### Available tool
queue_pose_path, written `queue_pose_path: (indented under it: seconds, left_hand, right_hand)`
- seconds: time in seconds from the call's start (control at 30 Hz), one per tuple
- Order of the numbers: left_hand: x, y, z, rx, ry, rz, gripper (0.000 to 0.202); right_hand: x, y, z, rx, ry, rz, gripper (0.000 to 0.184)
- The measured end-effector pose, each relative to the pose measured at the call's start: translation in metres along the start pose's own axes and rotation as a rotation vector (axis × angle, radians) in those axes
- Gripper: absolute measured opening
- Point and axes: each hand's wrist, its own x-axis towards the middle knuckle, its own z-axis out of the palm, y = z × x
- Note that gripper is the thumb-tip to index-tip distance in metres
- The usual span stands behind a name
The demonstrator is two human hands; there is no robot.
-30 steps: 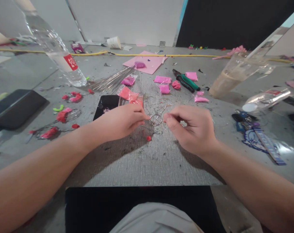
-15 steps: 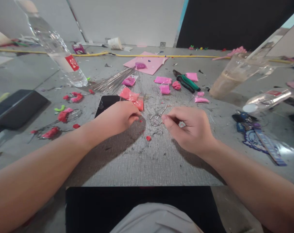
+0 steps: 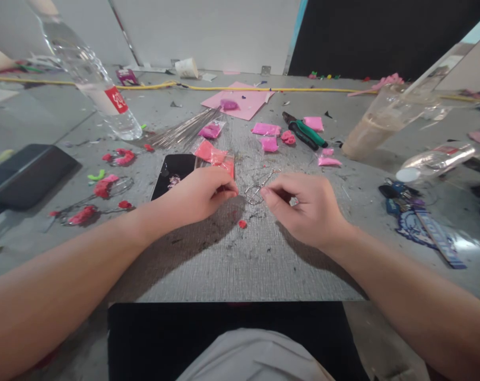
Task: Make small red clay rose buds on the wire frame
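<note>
Grey textured table point(image 3: 240, 264), much litter. Both forearms reach in from the near edge.

Wire loop point(image 3: 255, 194): small, silvery, a straight tail running up and to the right. It lies on the table between the two hands.

Right hand point(image 3: 305, 209): knuckles up, fingers curled under. Thumb and forefinger pinched together on the loop's right edge.

Left hand point(image 3: 200, 193): loosely fisted, fingertips closed against the thumb and pointing at the loop's left side, just beside it. Cannot tell whether anything sits in that pinch.

Red clay crumb point(image 3: 242, 224): on the table just in front of the loop, touched by neither hand.

Behind the left hand: black phone point(image 3: 172, 172), face up, with orange-red packets point(image 3: 216, 156) beside it. Farther back: bundle of straight wires point(image 3: 184, 135), pink packets point(image 3: 266, 129), green-handled pliers point(image 3: 305, 132), pink paper sheet point(image 3: 240, 106).

Far left: clear water bottle point(image 3: 93, 90). Far right: plastic cup point(image 3: 377, 129) with a pale drink
</note>
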Motion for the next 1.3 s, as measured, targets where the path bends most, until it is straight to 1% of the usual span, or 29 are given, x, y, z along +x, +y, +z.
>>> queue_pose_path:
  seconds: [0.07, 0.1, 0.13, 0.2, 0.3, 0.43, 0.53, 0.63, 0.73, 0.83, 1.03, 1.13, 1.23, 1.3]
  left_hand:
    - [0.0, 0.009, -0.001, -0.158, 0.012, -0.111, 0.019]
    - [0.0, 0.015, -0.002, -0.237, -0.013, -0.171, 0.023]
    - [-0.001, 0.02, -0.003, -0.308, -0.062, -0.218, 0.025]
    - [-0.002, 0.03, -0.005, -0.403, -0.101, -0.31, 0.026]
    - [-0.004, 0.038, -0.004, -0.502, -0.147, -0.387, 0.026]
    - [-0.005, 0.038, -0.002, -0.545, -0.163, -0.388, 0.025]
    - [-0.004, 0.038, -0.003, -0.531, -0.143, -0.372, 0.021]
    - [-0.004, 0.039, -0.005, -0.575, -0.118, -0.362, 0.019]
    - [-0.005, 0.04, -0.004, -0.617, -0.1, -0.377, 0.018]
    - [-0.004, 0.04, -0.001, -0.637, -0.11, -0.399, 0.018]
    - [-0.004, 0.038, 0.005, -0.649, -0.116, -0.398, 0.018]
    - [-0.005, 0.04, 0.005, -0.656, -0.11, -0.387, 0.02]
    - [-0.007, 0.042, 0.004, -0.643, -0.102, -0.354, 0.016]
    - [-0.007, 0.042, 0.003, -0.575, -0.075, -0.268, 0.01]
  right_hand:
    - [-0.001, 0.001, 0.002, 0.009, -0.024, -0.025, 0.012]
    - [-0.001, 0.002, 0.003, 0.017, -0.032, -0.047, 0.007]
    - [-0.001, 0.003, 0.004, 0.026, -0.038, -0.075, 0.01]
    - [-0.002, 0.003, 0.006, 0.041, -0.047, -0.134, 0.015]
    - [-0.003, 0.003, 0.007, 0.047, -0.053, -0.186, 0.01]
    - [-0.004, 0.003, 0.006, 0.041, -0.042, -0.188, 0.006]
    - [-0.004, 0.004, 0.006, 0.018, -0.044, -0.178, 0.005]
    - [-0.005, 0.004, 0.006, -0.009, -0.043, -0.184, 0.006]
    - [-0.005, 0.004, 0.006, -0.023, -0.05, -0.199, 0.009]
    - [-0.006, 0.003, 0.004, -0.032, -0.058, -0.19, 0.009]
    - [-0.005, 0.001, 0.004, -0.047, -0.148, -0.128, 0.01]
    - [-0.004, 0.0, 0.006, -0.06, -0.172, -0.1, 0.008]
    - [-0.004, -0.002, 0.006, -0.029, -0.171, -0.093, 0.005]
    - [-0.004, -0.004, 0.003, 0.015, -0.145, -0.082, 0.006]
